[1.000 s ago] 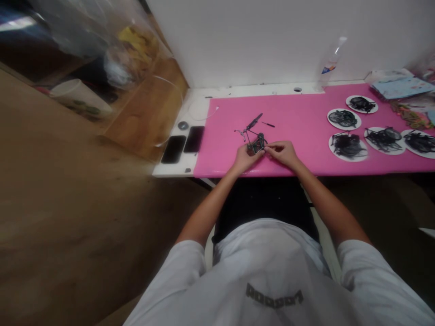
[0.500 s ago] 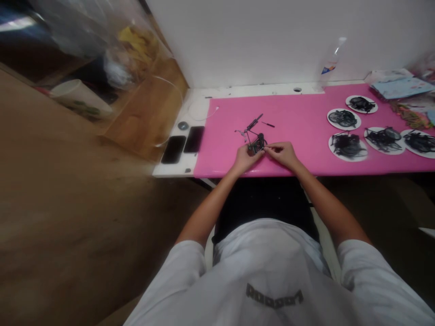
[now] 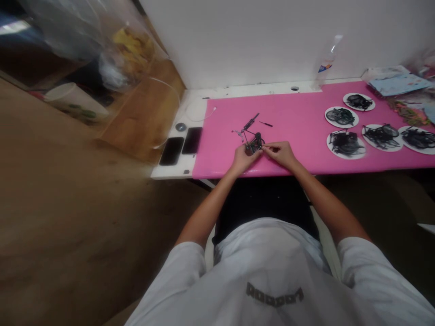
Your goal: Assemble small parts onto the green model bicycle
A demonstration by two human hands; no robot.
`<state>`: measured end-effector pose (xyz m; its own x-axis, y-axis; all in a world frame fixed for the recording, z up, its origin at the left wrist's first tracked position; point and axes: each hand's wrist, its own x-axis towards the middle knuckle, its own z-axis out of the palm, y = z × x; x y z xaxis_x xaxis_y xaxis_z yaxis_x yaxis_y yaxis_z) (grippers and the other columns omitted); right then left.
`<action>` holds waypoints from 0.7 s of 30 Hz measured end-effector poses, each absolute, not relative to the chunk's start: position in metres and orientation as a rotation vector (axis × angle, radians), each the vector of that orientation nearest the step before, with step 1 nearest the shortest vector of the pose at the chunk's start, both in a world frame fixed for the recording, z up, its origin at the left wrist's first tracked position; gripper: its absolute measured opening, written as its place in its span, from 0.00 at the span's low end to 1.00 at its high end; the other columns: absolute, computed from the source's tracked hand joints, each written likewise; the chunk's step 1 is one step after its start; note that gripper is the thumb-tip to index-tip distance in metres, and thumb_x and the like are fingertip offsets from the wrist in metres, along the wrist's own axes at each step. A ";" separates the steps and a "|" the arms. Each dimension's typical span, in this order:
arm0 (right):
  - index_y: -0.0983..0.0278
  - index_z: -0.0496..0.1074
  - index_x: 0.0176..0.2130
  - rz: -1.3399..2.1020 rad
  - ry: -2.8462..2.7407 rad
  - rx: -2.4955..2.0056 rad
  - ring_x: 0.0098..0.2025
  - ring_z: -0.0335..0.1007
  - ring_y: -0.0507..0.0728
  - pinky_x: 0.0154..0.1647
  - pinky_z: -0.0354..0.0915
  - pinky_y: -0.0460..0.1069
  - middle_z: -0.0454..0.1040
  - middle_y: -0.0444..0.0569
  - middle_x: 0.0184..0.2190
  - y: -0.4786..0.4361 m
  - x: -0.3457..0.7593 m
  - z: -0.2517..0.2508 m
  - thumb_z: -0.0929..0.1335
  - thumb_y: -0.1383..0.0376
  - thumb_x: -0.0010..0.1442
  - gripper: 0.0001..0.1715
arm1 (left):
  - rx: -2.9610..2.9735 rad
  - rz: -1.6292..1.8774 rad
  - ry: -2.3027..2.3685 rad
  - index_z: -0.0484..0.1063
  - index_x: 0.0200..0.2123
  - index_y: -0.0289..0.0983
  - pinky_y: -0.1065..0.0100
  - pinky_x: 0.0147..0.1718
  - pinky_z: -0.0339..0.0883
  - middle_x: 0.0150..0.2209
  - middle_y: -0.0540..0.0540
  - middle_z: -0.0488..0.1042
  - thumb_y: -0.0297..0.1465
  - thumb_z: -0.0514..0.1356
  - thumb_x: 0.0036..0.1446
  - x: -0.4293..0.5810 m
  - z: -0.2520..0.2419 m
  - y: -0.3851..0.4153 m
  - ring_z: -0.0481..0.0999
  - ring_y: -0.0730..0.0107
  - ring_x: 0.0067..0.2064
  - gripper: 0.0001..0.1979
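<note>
A partly built black model bicycle (image 3: 249, 134) is on the pink mat close to its front edge, with its handlebar end pointing away to the left. My left hand (image 3: 244, 158) is closed around its near end, by the wheel. From the right, my right hand (image 3: 282, 154) pinches at the same end, fingertips touching or almost touching the wheel; whatever small piece they hold is hidden. Just beyond the bicycle lies a thin dark tool (image 3: 266, 123), like a small screwdriver.
Several white plates with black parts, one being a plate (image 3: 346, 156), stand on the pink mat (image 3: 288, 108) at right. Two phones (image 3: 171, 151) lie at the left edge beside a white cable (image 3: 195, 120). A clear bottle (image 3: 326, 65) stands by the wall.
The view has shifted slightly, so the table's things sit a little further left. Both hands stay at the bicycle's near end in almost the same pose.
</note>
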<state>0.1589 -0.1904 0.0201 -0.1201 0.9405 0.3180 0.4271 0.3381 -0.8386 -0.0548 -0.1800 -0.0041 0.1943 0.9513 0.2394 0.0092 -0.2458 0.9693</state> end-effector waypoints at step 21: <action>0.62 0.90 0.46 0.976 -1.560 -1.174 0.25 0.78 0.57 0.28 0.77 0.53 0.87 0.54 0.32 -0.191 0.157 0.029 0.80 0.40 0.58 0.31 | 1.527 1.273 0.974 0.83 0.52 0.36 0.59 0.50 0.80 0.49 0.36 0.87 0.42 0.76 0.61 -0.054 0.004 -0.183 0.87 0.58 0.48 0.21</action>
